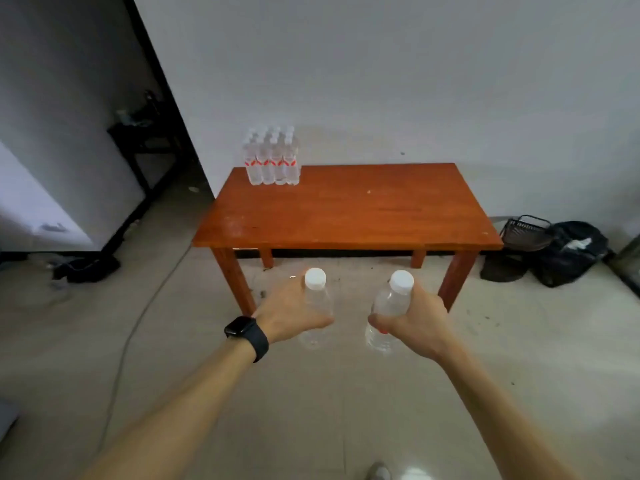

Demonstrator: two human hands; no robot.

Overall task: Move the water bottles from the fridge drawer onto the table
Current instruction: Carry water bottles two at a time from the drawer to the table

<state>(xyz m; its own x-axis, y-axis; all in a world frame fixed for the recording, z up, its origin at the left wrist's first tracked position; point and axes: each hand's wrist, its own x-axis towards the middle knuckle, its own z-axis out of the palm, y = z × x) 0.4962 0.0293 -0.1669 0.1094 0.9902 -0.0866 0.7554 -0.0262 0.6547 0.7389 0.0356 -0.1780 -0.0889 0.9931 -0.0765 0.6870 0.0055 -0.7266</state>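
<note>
A black watch point(246, 332) sits on the left wrist. The left hand point(291, 311) grips the left bottle point(319, 301) upright above the floor, in front of the desk point(346, 216). A bottle group point(272, 161) stands on the desk's far left corner. The right hand point(412, 323) grips the right bottle point(389, 303), tilted slightly. A basket point(526, 233) and black bag point(571, 251) lie on the floor to the right.

Dim, soft indoor light — slightly blurred, edges bowed.

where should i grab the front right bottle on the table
Grip the front right bottle around its body, coming from the front right: it stands upright, those two sides are open, and other bottles crowd its left and back.
</note>
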